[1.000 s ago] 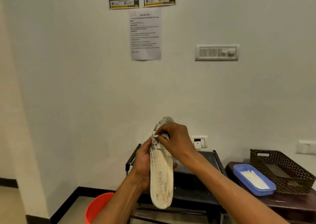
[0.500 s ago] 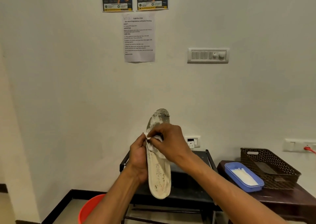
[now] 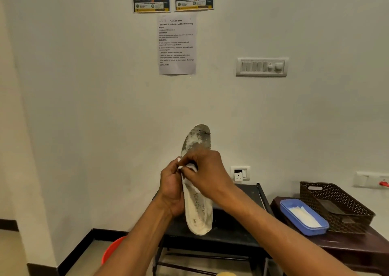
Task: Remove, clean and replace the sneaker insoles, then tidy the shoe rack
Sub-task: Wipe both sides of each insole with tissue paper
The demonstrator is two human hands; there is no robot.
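insole upright — left grip holds its middle | right grip pinches wipe

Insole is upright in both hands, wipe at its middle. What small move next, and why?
Probably slide the wipe upward to the toe end: the right hand pinches it at mid-length, the left hand grips the insole upright, and the toe end above looks grey with grime.

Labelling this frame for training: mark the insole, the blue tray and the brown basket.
insole [image 3: 197, 212]: head view, on its pale lower half, beside the printed lettering.
blue tray [image 3: 294, 221]: head view, on its near outer wall.
brown basket [image 3: 347, 218]: head view, on its woven near wall.
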